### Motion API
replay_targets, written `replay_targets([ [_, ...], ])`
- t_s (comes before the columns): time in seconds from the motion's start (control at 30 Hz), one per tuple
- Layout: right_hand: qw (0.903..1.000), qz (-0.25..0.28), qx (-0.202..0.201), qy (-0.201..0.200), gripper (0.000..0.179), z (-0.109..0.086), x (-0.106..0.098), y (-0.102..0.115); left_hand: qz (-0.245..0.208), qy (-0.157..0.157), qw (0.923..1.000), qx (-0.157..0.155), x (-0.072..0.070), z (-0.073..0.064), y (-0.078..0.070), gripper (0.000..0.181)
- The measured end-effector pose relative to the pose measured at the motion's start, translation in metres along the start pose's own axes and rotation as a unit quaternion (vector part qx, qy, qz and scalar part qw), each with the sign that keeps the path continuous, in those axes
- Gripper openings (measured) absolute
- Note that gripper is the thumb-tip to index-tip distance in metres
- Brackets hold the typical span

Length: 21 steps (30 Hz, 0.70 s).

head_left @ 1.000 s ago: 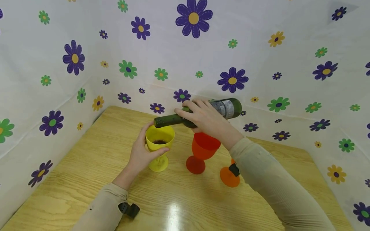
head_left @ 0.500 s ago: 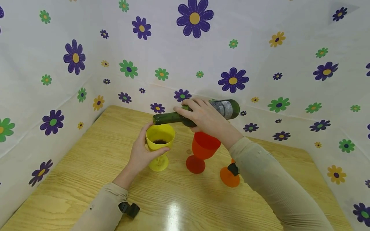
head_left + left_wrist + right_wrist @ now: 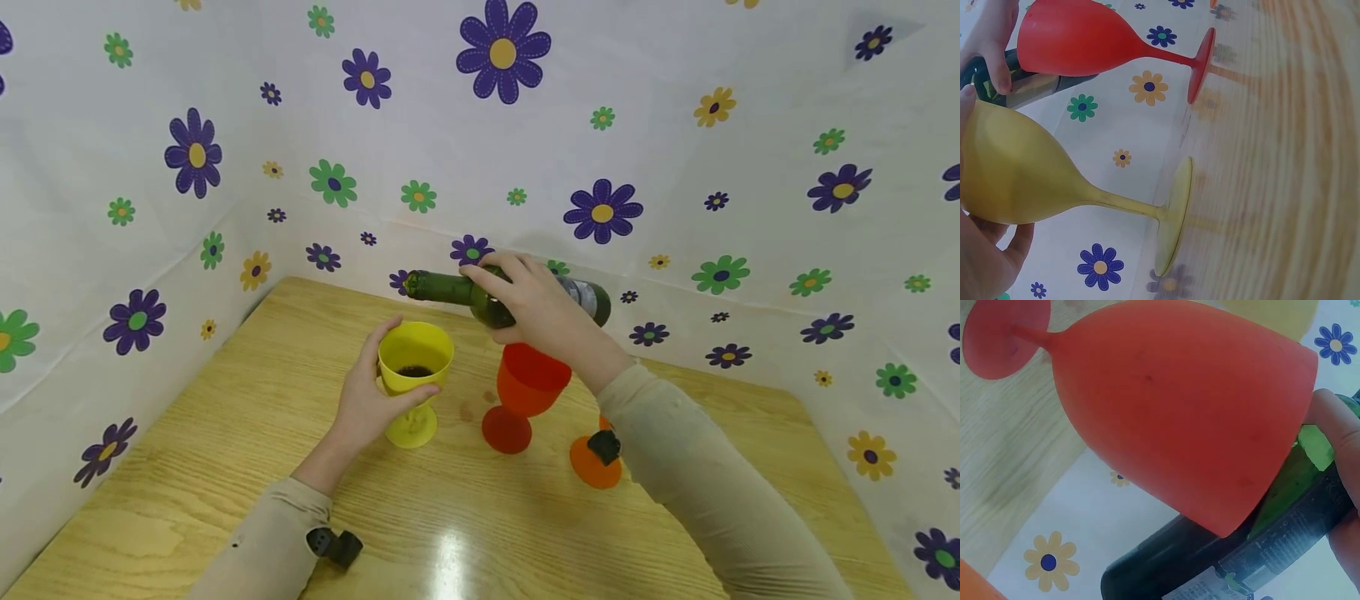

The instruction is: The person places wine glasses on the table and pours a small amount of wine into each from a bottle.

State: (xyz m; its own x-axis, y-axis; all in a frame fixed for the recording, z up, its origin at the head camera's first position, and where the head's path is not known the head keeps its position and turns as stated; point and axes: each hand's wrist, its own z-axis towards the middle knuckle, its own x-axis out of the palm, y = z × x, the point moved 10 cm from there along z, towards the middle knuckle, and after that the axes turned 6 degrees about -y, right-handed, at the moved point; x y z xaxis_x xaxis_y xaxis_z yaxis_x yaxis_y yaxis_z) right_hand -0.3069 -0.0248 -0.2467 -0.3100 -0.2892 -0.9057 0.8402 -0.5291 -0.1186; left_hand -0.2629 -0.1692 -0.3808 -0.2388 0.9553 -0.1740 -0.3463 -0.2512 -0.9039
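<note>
Hands apart. My right hand (image 3: 536, 308) grips the bottle (image 3: 491, 310): green glass, pale label, nearly level, neck above the yellow goblet (image 3: 422, 343). My left hand (image 3: 367, 402) clasps that goblet's bowl: matte, upright on the table (image 3: 420, 521), dark contents low inside.

One yellow cup (image 3: 435, 375), one red cup (image 3: 534, 387) and one orange cup (image 3: 595, 468), the last mostly hidden: three in all. One bottle (image 3: 491, 309). One pool of dark liquid (image 3: 414, 372). One left grip (image 3: 367, 396) and one right grip (image 3: 540, 308), so two. One left sleeve (image 3: 262, 542), one right sleeve (image 3: 712, 475): two. Black wrist devices (image 3: 335, 547): two, one to each wrist. One tabletop (image 3: 187, 442). Printed flowers (image 3: 503, 53) on the cloth (image 3: 420, 133): dozens, in three petal colours
</note>
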Motion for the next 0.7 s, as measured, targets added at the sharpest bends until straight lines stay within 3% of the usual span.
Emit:
replay_targets([
  [0.27,0.9931,0.089,0.066,-0.039,0.077,-0.008,-0.01,-0.019,-0.012,0.001,0.9999,-0.004,0.002,-0.001,0.0,0.094],
  [0.5,0.9755,0.159,0.137,-0.065,0.076,-0.016,-0.017,-0.038,-0.019,-0.006,0.9997,-0.015,0.002,-0.003,0.001,0.096],
  [0.7,0.9608,0.183,0.196,-0.07,0.079,-0.025,-0.022,-0.054,-0.008,-0.017,0.9998,-0.005,0.001,-0.002,-0.002,0.099],
])
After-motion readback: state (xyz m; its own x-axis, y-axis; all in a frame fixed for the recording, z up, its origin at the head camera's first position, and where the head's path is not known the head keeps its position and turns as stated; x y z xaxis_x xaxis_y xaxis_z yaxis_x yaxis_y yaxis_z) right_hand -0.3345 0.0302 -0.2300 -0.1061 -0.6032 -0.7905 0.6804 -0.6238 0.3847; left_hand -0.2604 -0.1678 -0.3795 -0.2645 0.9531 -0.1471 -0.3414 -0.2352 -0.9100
